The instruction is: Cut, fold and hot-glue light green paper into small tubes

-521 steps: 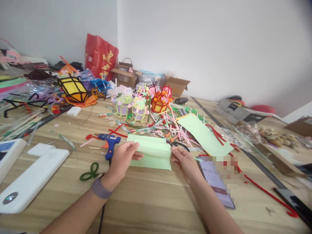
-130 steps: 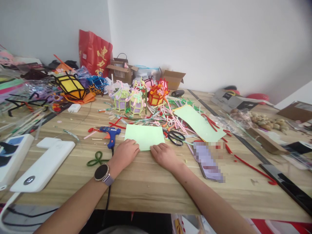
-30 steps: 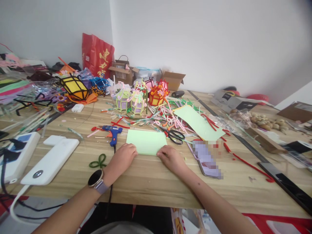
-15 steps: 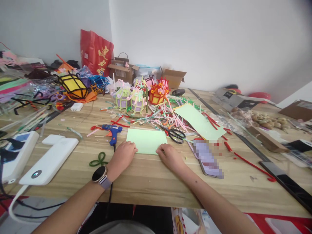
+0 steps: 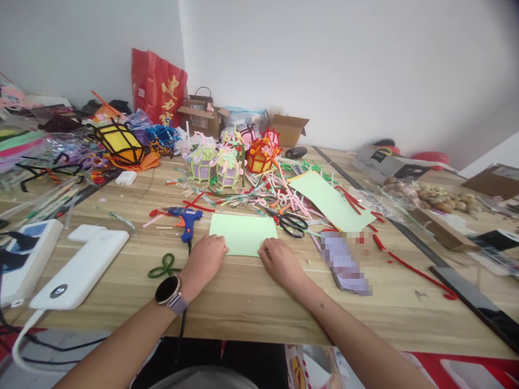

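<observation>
Left hand [image 5: 206, 263], with watch [image 5: 167, 290] at the wrist: fingers curled and held together, touching the near left corner of a pale green sheet [image 5: 243, 234]. Right hand [image 5: 281, 263]: likewise curled, at the sheet's near right corner. Whether either hand pinches the paper cannot be told.

Sheet: lying on a wood-grain table [image 5: 251, 310], between and just beyond the hands.

To its left: white power bank [image 5: 83, 270]; dark green looped piece [image 5: 164, 266]; blue glue gun [image 5: 187, 219], just beside the sheet.

To its right: phone [image 5: 343, 265], partly pixelated; black-handled scissors [image 5: 295, 225]; second green sheet [image 5: 330, 200], askew.

Beyond: a loose heap of coloured stems and scraps; several small lanterns [image 5: 228, 166], grouped.

Containers, far side: two open cardboard boxes [image 5: 287, 130], contents not legible; red bag [image 5: 156, 89] with gold characters, upright.

Backdrop: pale wall [image 5: 316, 70].
</observation>
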`<state>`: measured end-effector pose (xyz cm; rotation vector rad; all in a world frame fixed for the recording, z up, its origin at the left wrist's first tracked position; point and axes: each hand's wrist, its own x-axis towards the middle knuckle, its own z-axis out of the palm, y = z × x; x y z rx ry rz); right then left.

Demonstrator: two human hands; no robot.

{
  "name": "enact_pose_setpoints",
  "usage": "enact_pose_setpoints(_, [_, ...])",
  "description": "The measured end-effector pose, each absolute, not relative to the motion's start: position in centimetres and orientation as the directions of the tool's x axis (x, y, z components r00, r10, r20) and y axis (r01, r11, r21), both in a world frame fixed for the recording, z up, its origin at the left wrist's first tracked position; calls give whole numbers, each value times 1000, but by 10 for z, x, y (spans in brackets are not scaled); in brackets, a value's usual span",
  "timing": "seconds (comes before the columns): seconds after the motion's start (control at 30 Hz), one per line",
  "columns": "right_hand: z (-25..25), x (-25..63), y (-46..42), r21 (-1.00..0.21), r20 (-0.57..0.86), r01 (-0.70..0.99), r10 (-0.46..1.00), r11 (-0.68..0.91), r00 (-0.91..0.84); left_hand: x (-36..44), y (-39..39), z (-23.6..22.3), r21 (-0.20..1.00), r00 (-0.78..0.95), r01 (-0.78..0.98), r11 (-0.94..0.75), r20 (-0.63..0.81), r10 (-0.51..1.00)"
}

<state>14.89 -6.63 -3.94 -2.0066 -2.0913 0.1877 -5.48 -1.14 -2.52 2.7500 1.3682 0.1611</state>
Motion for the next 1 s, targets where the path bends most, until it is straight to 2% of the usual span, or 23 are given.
enact_pose_setpoints(0.13, [-41, 149, -67, -201, 121, 976, 991, 79, -55, -54, -11, -31, 83, 615, 777, -624, 109, 781])
enact_pose_setpoints(0.37, [-36, 148, -68, -172, 68, 985, 998, 23, -11, -53, -15, -28, 91, 587, 801, -592, 78, 806])
enact_pose_setpoints(0.47, [-33, 147, -69, -179, 81, 984, 997, 20, -6, -52, -17, -27, 47, 597, 791, -610, 159, 787])
enact_pose_setpoints(0.57, [-31, 145, -68, -115, 167, 987, 982, 112, -92, -51, -17, -28, -3, 662, 737, -676, 201, 722])
enact_pose_setpoints(0.7, [-36, 137, -68, 35, 230, 957, 929, 289, -289, -50, -21, -29, 19, 723, 683, -730, 121, 680])
enact_pose_setpoints(0.77, [-40, 130, -70, 89, 239, 934, 903, 347, -358, -51, -25, -31, 9, 730, 676, -737, 126, 671])
enact_pose_setpoints(0.9, [-43, 115, -75, 104, 213, 905, 879, 413, -426, -54, -35, -40, -29, 732, 658, -752, 256, 631])
enact_pose_setpoints(1.0, [-39, 109, -77, 78, 186, 915, 896, 397, -404, -57, -40, -45, -43, 717, 674, -738, 279, 639])
